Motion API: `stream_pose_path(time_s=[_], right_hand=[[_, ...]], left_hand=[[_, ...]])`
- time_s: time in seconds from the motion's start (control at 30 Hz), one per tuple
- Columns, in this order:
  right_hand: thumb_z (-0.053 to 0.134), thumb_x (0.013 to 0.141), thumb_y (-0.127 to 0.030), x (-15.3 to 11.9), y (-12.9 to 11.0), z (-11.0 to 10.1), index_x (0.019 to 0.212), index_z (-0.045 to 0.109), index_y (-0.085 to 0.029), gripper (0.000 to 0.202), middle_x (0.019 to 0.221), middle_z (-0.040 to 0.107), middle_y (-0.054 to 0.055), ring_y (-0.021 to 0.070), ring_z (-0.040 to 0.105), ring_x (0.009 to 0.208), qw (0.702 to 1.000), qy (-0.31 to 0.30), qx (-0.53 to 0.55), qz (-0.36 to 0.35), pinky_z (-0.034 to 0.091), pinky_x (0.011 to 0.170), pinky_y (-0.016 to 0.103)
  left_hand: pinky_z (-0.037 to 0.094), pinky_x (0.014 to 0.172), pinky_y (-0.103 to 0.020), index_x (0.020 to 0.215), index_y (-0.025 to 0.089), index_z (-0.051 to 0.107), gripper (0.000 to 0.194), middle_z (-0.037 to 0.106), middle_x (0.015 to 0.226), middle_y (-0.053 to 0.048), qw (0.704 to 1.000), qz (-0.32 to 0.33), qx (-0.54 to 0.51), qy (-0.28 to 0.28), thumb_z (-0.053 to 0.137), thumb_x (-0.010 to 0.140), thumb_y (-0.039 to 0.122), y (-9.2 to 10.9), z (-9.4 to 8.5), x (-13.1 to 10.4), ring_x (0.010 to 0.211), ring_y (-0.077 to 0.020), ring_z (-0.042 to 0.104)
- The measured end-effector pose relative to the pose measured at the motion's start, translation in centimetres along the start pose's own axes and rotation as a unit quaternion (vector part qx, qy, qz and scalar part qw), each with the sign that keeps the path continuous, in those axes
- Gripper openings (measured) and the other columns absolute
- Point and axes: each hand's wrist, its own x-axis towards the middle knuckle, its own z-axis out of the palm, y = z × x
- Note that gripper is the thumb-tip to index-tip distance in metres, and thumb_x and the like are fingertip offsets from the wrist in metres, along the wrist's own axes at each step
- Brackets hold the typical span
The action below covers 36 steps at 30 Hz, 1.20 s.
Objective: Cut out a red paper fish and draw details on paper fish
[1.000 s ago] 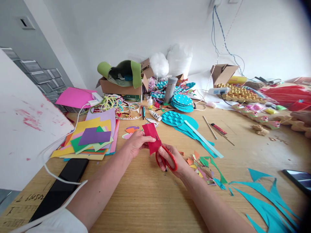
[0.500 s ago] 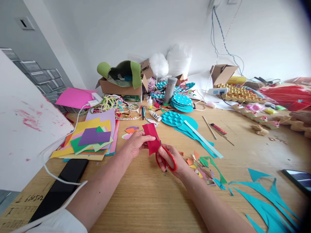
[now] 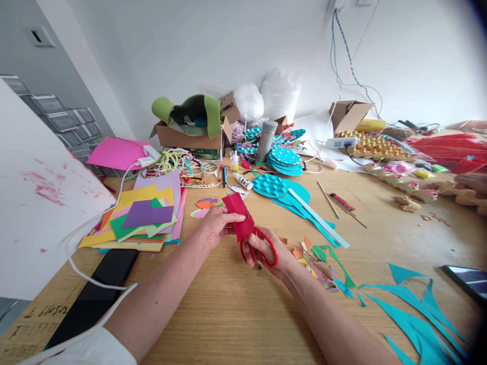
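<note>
Between thumb and fingers, my left hand (image 3: 219, 223) pinches a piece of red paper (image 3: 239, 213) above the middle of the table. My right hand (image 3: 268, 248) grips red-handled scissors (image 3: 274, 247), its fingers in the loops. The blades meet the paper's right side, and a bit of dark blade shows near its edge; the rest lies behind the sheet. Small coloured paper scraps (image 3: 319, 258) lie just right of my right hand. Cut paper shapes in orange, purple and pink (image 3: 205, 205) rest beyond my left hand.
A stack of coloured paper (image 3: 148, 215) and a black phone (image 3: 95, 289) lie left, crossed by a white cable (image 3: 117, 287). Teal offcuts (image 3: 414, 304) spread at right. Behind stand a grey bottle (image 3: 267, 142), teal discs (image 3: 270, 186) and a cardboard box (image 3: 186, 138).
The red paper has shifted and turned slightly in my left hand. The scissors' handles have spread a little wider, and the blades sit differently against the paper's right side.
</note>
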Motion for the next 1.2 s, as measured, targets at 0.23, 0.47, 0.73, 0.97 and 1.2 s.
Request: stream_pose_path(time_s=[0.23,0.47,0.73,0.97,1.2], right_hand=[[0.080,0.065,-0.049,-0.1,-0.4,0.1,0.075,0.056,-0.016,0.042,0.055,0.061,-0.001,0.0105,0.053,0.047,0.999,-0.027,0.023,0.017,0.038,0.047,0.021],[0.082,0.064,-0.042,0.0,-0.2,0.0,0.075,0.056,-0.016,0.039,0.057,0.059,-0.002,0.0110,0.054,0.051,0.998,-0.037,0.038,0.026,0.040,0.051,0.022],[0.082,0.063,-0.044,0.1,-0.3,0.1,0.076,0.056,-0.016,0.041,0.056,0.055,-0.004,0.0095,0.050,0.046,1.000,-0.012,0.022,0.019,0.035,0.045,0.021],[0.083,0.060,-0.043,0.1,-0.4,0.2,0.078,0.055,-0.016,0.042,0.054,0.054,-0.005,0.0088,0.049,0.044,1.000,0.010,0.016,0.022,0.034,0.043,0.021],[0.076,0.067,-0.054,0.0,-0.5,0.3,0.076,0.055,-0.016,0.044,0.049,0.055,-0.004,0.0090,0.046,0.041,1.000,0.024,-0.018,0.005,0.034,0.041,0.021]], left_hand=[[0.050,0.061,-0.027,0.073,0.013,0.066,0.034,0.070,0.069,-0.004,0.999,-0.005,-0.030,0.021,0.084,0.045,0.020,-0.4,0.1,0.1,0.061,-0.0156,0.062],[0.051,0.061,-0.026,0.070,0.013,0.066,0.022,0.070,0.068,-0.005,0.999,-0.006,-0.041,0.020,0.078,0.053,0.020,-0.4,0.3,0.1,0.060,-0.0153,0.063],[0.051,0.061,-0.027,0.073,0.014,0.066,0.025,0.070,0.070,-0.004,0.999,0.029,-0.038,0.024,0.080,0.053,0.023,-1.1,0.4,0.2,0.061,-0.0159,0.064],[0.051,0.066,-0.029,0.076,0.014,0.067,0.028,0.071,0.074,-0.005,0.999,0.032,-0.020,0.022,0.081,0.054,0.026,-1.1,0.4,0.1,0.068,-0.0178,0.065],[0.049,0.066,-0.028,0.073,0.014,0.067,0.024,0.070,0.076,-0.006,0.999,0.031,-0.013,0.022,0.078,0.054,0.023,-0.9,0.5,-0.2,0.068,-0.0166,0.064]])
